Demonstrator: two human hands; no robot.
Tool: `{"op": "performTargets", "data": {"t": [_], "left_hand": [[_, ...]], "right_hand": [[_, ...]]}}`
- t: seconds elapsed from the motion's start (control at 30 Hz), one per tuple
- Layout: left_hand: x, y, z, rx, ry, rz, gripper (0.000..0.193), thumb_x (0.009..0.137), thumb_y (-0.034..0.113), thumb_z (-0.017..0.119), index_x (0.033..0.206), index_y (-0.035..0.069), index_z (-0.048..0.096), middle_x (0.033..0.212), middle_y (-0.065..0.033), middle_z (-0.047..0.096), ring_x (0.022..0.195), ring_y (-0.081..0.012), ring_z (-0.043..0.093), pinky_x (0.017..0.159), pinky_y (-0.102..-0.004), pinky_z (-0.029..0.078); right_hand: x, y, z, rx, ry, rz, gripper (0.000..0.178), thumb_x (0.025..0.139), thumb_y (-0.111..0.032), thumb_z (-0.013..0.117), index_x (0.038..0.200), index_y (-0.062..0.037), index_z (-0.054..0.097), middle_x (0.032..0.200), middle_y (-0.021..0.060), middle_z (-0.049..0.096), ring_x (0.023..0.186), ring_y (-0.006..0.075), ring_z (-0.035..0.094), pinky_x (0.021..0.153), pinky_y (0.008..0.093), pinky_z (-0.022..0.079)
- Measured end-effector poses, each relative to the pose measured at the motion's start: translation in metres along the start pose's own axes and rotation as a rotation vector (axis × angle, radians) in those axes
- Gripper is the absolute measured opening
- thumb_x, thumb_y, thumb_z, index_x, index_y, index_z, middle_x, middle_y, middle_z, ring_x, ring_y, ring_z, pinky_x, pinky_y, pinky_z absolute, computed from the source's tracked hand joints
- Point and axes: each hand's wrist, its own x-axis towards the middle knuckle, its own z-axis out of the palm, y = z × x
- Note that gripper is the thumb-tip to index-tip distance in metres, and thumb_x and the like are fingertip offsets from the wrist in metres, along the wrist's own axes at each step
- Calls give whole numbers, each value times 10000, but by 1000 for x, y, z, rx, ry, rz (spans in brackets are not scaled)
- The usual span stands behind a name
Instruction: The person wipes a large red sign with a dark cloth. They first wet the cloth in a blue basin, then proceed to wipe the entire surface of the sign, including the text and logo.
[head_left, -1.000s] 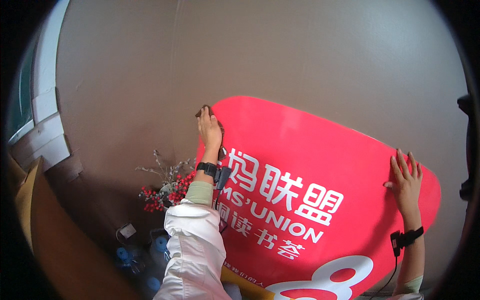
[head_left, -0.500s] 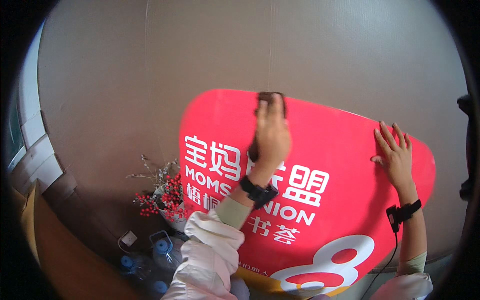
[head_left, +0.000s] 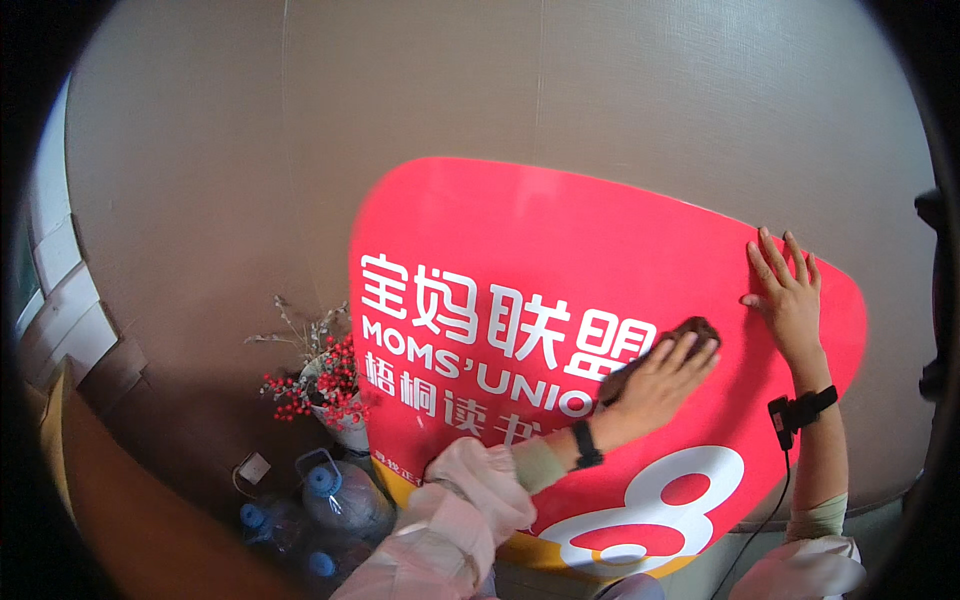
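A large red sign board (head_left: 520, 225) with rounded corners, white lettering and a yellow lower edge leans in front of the brown wall. My left hand (head_left: 655, 390) presses a dark brown cloth (head_left: 697, 330) flat against its face, over the right end of the lettering. Parts of the cloth show past the fingertips and along the hand's upper side; the rest is hidden under the palm. Spread-fingered, my right hand (head_left: 788, 295) rests on the board's upper right edge and holds nothing. Both wrists wear black bands.
Left of the board stands a white pot (head_left: 347, 428) with red berry sprigs (head_left: 325, 375). Large clear water bottles (head_left: 345, 500) with blue caps sit below it, near a white wall socket (head_left: 254, 467). A brown curved panel (head_left: 150, 490) fills the lower left. A black cable (head_left: 765, 530) hangs from the right wristband.
My left hand has slid the cloth down and to the right across the board, from the top edge to the lettering's right end. My right hand keeps its place on the edge.
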Motion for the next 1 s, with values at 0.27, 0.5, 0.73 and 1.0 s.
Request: {"op": "performTargets", "data": {"t": [0.27, 0.5, 0.73, 1.0], "left_hand": [[-116, -157, -53, 205, -37, -465, 574, 891, 91, 521, 1444, 10, 389, 1509, -211, 336, 1395, -461, 271, 1124, -570, 243], [-145, -206, -75, 69, 259, -860, 529, 986, 187, 380, 1469, -22, 324, 1546, -204, 284, 1438, -448, 181, 1164, -546, 166], [-73, -97, -37, -139, 144, -573, 486, 867, -13, 487, 1352, -33, 472, 1366, -286, 448, 1202, -446, 471, 1043, -493, 364], [-70, -77, -30, -14, 66, -105, 560, 873, 150, 552, 1428, 156, 479, 1552, -63, 332, 1431, -329, 253, 1179, -501, 151]], "right_hand": [[-1, -13, -20, -40, -11, 20, 811, 724, -520, 618, 1472, -326, 372, 1559, -95, 303, 1427, 254, 291, 1143, 534, 250], [1, -12, -20, -35, 15, 12, 794, 732, -482, 649, 1465, -331, 385, 1552, -92, 320, 1416, 256, 313, 1129, 542, 263], [-1, -10, -17, -7, 52, 1, 800, 716, -431, 680, 1458, -310, 406, 1549, -81, 329, 1422, 254, 306, 1137, 516, 257], [-3, -4, -3, -115, 48, -4, 766, 757, -481, 589, 1472, -291, 392, 1560, -68, 312, 1446, 246, 260, 1169, 494, 217]]}}
